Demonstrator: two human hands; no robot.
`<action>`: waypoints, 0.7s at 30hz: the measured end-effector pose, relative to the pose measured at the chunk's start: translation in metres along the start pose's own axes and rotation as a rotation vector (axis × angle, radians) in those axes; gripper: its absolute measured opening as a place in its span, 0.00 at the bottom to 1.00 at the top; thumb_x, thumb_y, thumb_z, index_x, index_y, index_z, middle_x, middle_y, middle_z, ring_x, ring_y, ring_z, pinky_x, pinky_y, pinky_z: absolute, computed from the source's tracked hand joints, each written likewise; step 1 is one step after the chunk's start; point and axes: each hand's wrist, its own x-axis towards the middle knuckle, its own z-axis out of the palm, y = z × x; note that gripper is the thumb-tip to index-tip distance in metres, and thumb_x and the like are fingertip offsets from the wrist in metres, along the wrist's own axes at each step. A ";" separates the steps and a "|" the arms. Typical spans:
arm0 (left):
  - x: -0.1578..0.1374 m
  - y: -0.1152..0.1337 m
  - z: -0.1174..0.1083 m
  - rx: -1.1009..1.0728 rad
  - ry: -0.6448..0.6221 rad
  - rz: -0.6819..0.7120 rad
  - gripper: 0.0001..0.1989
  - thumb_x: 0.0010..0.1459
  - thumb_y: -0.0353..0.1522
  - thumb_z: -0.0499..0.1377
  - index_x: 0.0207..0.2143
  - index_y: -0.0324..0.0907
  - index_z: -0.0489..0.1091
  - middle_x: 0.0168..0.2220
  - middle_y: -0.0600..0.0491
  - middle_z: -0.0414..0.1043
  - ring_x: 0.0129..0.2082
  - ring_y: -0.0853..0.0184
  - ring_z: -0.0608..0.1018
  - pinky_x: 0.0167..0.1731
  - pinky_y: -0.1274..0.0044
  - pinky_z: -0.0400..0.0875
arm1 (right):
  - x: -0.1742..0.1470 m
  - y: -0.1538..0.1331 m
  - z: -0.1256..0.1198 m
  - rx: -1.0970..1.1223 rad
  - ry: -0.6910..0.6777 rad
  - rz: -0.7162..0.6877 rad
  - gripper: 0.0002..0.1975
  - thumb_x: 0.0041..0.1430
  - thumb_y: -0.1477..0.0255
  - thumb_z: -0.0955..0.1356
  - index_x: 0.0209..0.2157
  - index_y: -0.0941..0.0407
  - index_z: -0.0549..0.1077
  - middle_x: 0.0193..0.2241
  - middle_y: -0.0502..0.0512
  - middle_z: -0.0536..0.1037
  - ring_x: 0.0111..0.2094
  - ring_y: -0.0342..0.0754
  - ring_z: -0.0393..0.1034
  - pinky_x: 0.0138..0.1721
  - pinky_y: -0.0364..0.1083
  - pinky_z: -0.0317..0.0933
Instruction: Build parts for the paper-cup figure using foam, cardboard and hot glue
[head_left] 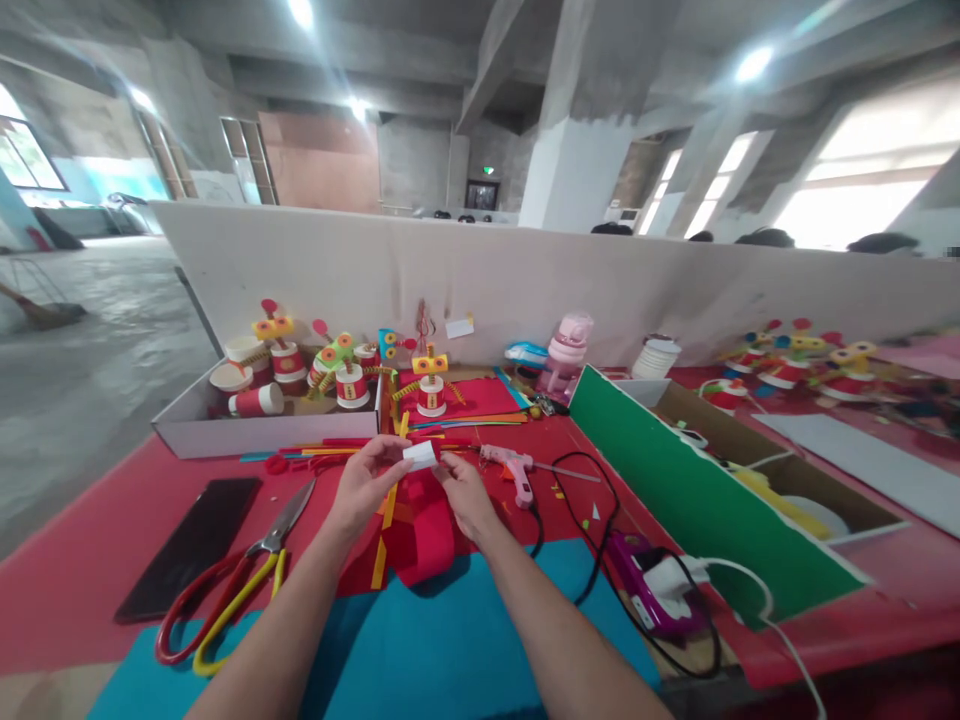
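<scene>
In the middle of the head view, a small white folded-looking piece [419, 456] with some red at its right end is held up over the table. My left hand [366, 488] pinches its left end. The fingers of my right hand [466, 496] are closed at its right end. Below it lies a curved red paper strip [426, 540], with a yellow strip [380, 560] to its left. Just right of my right hand rests a pink glue gun [516, 472]. Large scissors [259, 555] with red and yellow handles lie left of my left forearm.
A dark phone-like slab [191, 548] lies at the left. Behind it, a white box [266, 437] holds several paper-cup figures; one figure [431, 390] stands outside. Blue sheets [427, 660] cover the front. At the right are a purple power strip [654, 590], cables and a green-sided box [697, 500].
</scene>
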 end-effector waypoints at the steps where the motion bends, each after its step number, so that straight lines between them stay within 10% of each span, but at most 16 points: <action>1: 0.000 0.000 0.000 0.027 -0.022 -0.001 0.16 0.49 0.38 0.64 0.40 0.40 0.71 0.33 0.52 0.72 0.31 0.70 0.72 0.29 0.81 0.67 | -0.001 -0.002 0.000 0.025 -0.025 -0.009 0.17 0.51 0.58 0.70 0.37 0.54 0.75 0.34 0.52 0.79 0.37 0.50 0.72 0.42 0.49 0.63; 9: 0.001 -0.002 0.000 0.160 -0.038 0.062 0.14 0.50 0.36 0.63 0.39 0.41 0.72 0.36 0.50 0.73 0.35 0.66 0.73 0.35 0.77 0.69 | -0.001 -0.011 -0.003 0.070 -0.118 -0.025 0.12 0.51 0.66 0.70 0.39 0.53 0.76 0.39 0.51 0.79 0.44 0.50 0.71 0.51 0.50 0.59; 16: 0.000 0.004 0.000 0.312 -0.034 0.148 0.12 0.51 0.35 0.61 0.39 0.42 0.73 0.38 0.50 0.74 0.38 0.64 0.73 0.41 0.74 0.67 | 0.001 -0.001 -0.008 0.218 0.116 0.102 0.12 0.46 0.68 0.69 0.35 0.52 0.76 0.28 0.50 0.78 0.36 0.52 0.72 0.42 0.50 0.64; 21: -0.002 0.008 0.003 0.393 -0.051 0.222 0.11 0.53 0.36 0.60 0.39 0.42 0.72 0.38 0.50 0.74 0.38 0.64 0.73 0.42 0.73 0.66 | -0.002 -0.014 -0.004 0.129 -0.053 0.065 0.10 0.48 0.68 0.69 0.35 0.53 0.76 0.30 0.50 0.79 0.39 0.52 0.72 0.41 0.49 0.65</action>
